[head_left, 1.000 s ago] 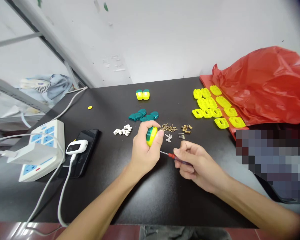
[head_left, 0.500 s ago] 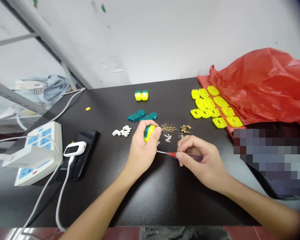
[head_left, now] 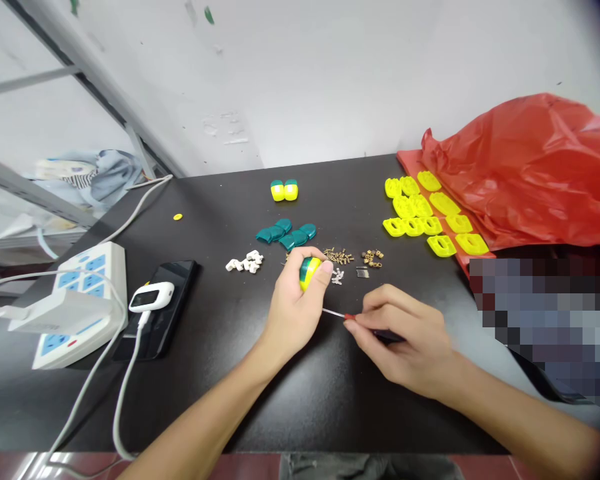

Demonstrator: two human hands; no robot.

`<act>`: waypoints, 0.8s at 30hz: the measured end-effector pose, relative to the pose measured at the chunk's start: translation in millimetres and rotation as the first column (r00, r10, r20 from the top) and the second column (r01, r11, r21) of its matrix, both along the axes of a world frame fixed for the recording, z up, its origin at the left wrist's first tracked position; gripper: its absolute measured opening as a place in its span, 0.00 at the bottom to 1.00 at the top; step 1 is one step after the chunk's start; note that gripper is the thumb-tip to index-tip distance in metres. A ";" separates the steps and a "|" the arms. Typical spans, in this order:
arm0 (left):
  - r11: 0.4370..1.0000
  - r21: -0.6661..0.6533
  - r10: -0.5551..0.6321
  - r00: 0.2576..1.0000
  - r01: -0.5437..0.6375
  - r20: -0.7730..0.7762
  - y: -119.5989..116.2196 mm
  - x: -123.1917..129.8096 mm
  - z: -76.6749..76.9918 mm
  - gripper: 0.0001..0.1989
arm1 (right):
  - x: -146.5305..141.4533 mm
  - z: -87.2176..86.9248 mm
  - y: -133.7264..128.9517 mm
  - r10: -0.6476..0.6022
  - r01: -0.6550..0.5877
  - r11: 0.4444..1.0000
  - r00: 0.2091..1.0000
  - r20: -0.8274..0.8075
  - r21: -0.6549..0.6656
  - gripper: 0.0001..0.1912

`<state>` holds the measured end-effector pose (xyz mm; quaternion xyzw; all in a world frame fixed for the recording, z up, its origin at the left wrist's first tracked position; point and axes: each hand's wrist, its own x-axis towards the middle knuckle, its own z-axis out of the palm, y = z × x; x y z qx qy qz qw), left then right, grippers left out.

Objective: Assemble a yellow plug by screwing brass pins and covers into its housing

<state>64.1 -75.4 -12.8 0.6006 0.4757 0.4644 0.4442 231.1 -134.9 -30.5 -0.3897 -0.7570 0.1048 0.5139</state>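
Note:
My left hand (head_left: 297, 310) is closed around a yellow and green plastic casing (head_left: 311, 271), its thumb pressed over the near face. A screwdriver (head_left: 349, 317) with a red collar is pinched in my right hand (head_left: 405, 333). Its thin shaft points left at the underside of the casing, where my left palm hides the tip. Just beyond my hands lie brass screws (head_left: 339, 257), small brass fittings (head_left: 373, 259), thin pins (head_left: 363, 273) and small clear pieces (head_left: 338, 276). White parts (head_left: 245, 262) and green shells (head_left: 287, 233) rest farther left.
Two yellow and green casings (head_left: 285, 191) stand near the wall. Several yellow shells (head_left: 413, 207) lie by a red plastic bag (head_left: 530, 173) on the right. At the left are a power strip (head_left: 80, 300), a phone (head_left: 177, 293), a small white device (head_left: 151, 297) and loose cables.
My left hand has shifted slightly right and down with the casing. The fingers of my right hand have changed their hold on the screwdriver, and that hand sits slightly lower.

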 end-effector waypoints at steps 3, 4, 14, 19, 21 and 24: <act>1.000 0.014 -0.016 0.999 0.016 -0.028 -1.1 -2.8 -0.8 0.11 | -6.8 -1.7 -0.4 0.009 -0.029 0.993 0.984 -0.175 -0.114 0.07; 0.999 0.029 -0.014 0.999 0.015 -0.037 -1.5 -4.0 -0.4 0.11 | -9.4 -2.4 -1.3 -0.003 -0.042 0.982 0.971 -0.239 -0.185 0.08; 0.802 0.594 0.046 0.985 0.063 -0.166 -3.0 -13.4 -6.3 0.09 | -9.6 9.3 10.1 -0.409 -0.779 0.248 0.454 -0.791 -0.576 0.27; 0.830 0.557 0.058 0.991 0.021 -0.124 -4.1 -10.6 -4.0 0.09 | -3.1 13.1 13.2 -0.359 -0.774 0.245 0.487 -0.796 -0.584 0.18; 0.952 0.307 0.009 0.999 0.004 -0.039 -3.2 -8.4 1.1 0.08 | -1.3 13.6 11.5 -0.302 -0.729 0.338 0.514 -0.803 -0.595 0.15; 0.985 -0.154 -0.055 0.985 0.081 0.165 1.0 -5.1 9.6 0.12 | 2.2 14.1 7.7 -0.095 -0.545 0.581 0.692 -0.716 -0.604 0.10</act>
